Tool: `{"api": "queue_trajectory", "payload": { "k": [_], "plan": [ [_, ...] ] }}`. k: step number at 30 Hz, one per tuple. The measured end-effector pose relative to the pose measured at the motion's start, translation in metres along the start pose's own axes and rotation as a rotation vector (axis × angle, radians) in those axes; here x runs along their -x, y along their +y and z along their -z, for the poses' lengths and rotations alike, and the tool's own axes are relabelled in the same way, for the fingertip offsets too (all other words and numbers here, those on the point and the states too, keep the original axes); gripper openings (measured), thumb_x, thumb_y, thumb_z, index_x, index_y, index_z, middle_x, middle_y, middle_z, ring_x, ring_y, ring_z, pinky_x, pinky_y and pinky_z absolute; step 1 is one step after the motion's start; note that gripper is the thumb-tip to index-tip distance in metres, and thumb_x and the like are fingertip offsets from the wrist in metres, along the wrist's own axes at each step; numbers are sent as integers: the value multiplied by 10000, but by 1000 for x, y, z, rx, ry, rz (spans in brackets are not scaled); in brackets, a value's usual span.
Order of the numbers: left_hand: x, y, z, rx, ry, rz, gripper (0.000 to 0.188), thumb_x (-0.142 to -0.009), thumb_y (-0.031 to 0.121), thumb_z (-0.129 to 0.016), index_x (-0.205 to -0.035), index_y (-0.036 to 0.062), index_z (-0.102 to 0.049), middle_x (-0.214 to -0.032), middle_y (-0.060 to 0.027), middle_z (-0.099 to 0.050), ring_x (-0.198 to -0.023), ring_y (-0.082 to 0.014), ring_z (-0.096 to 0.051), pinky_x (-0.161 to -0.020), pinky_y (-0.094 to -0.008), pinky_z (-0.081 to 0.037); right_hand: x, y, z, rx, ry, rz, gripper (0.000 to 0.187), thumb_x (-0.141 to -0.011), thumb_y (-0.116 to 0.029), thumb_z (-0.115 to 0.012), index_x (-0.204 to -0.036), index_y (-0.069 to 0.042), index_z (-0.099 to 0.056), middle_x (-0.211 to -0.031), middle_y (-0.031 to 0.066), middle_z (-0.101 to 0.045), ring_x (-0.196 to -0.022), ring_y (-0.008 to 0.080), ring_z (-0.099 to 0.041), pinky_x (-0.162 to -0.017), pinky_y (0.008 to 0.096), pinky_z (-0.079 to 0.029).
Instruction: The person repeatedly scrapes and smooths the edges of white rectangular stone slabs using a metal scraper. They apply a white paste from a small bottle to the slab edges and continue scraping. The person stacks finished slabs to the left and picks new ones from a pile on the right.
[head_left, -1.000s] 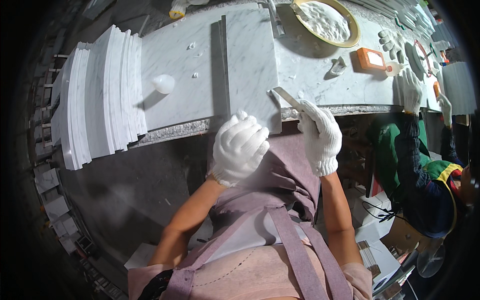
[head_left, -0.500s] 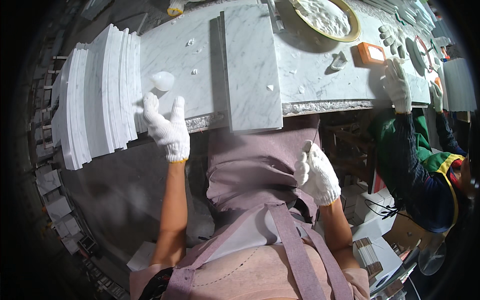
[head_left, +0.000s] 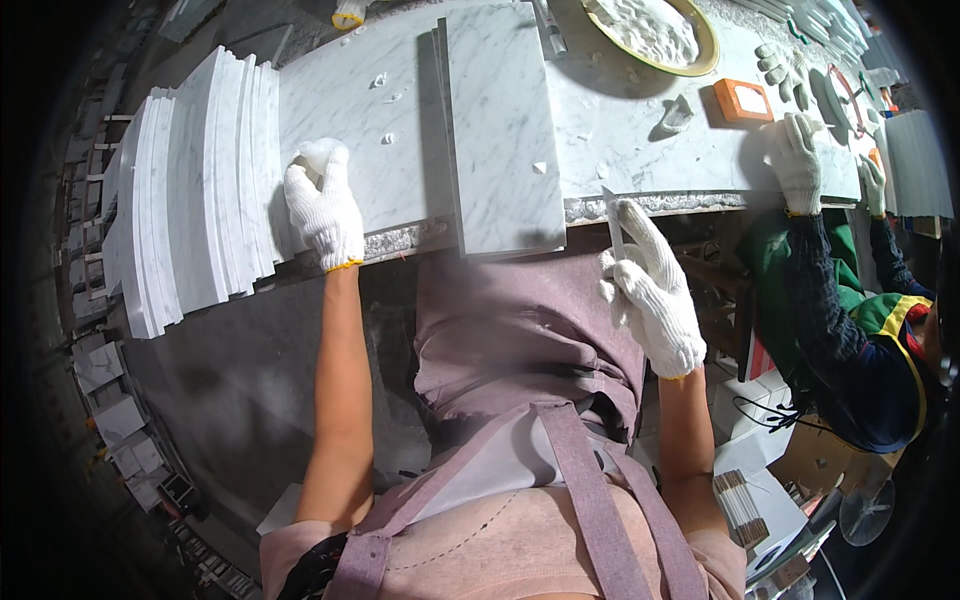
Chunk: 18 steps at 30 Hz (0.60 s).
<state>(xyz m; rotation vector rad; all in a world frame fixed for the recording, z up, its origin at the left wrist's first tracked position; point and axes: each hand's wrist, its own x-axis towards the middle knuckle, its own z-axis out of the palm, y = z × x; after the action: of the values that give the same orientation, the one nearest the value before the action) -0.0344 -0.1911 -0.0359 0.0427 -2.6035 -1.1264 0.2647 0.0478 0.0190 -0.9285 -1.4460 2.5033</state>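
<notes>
My left hand (head_left: 325,212), in a white knit glove, reaches onto the marble worktop. Its thumb and fingers close around a small translucent white rounded piece (head_left: 322,152), whose kind I cannot make out. Off the front edge, my gloved right hand (head_left: 655,295) grips a thin, flat metal blade (head_left: 615,225) that points up; its handle is hidden in the glove. Between the hands a long grey-veined marble slab (head_left: 505,130) lies crosswise, jutting past the worktop's rough front edge. On its near end sits a small white chip (head_left: 540,168).
Several marble strips (head_left: 215,180) stand stacked at left. At back right are a yellow-rimmed bowl (head_left: 712,55) of white powder or paste, an orange box (head_left: 742,100) and a loose glove (head_left: 783,72). A co-worker's gloved hand (head_left: 795,160) rests on the worktop at right.
My left hand has moved forward and closed on the translucent piece. My right hand has risen toward the worktop edge, turning the blade into clearer view.
</notes>
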Motion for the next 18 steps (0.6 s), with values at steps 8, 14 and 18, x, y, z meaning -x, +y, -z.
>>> {"api": "queue_trajectory", "payload": {
  "k": [8, 14, 18],
  "plan": [
    [17, 3, -14, 346, -4, -28, 383, -948, 168, -796, -1245, 13, -611, -1227, -115, -687, -1148, -236, -647, -1016, -380, -512, -29, -9, -19, 920, 85, 538, 517, -981, -98, -683, -1486, -44, -585, -1343, 114, -690, -929, 175, -669, -849, 298, -550],
    [53, 15, -41, 566, -91, -306, 364, -973, 77, -756, -1281, 34, -566, -1256, -112, -664, -1176, -229, -633, -1074, -384, -484, -32, -21, -36, 1279, 73, 532, 503, -964, -106, -593, -1438, -272, -609, -957, 134, -718, -846, 318, -711, -732, 408, -574],
    [61, 18, -42, 461, -96, -188, 412, -963, 112, -780, -1300, 14, -565, -1250, -117, -667, -1156, -234, -642, -1050, -386, -498, -37, -21, -40, 1291, 69, 429, 444, -983, -154, -586, -1411, -266, -625, -998, 128, -719, -888, 321, -714, -763, 424, -573]
  ]
}}
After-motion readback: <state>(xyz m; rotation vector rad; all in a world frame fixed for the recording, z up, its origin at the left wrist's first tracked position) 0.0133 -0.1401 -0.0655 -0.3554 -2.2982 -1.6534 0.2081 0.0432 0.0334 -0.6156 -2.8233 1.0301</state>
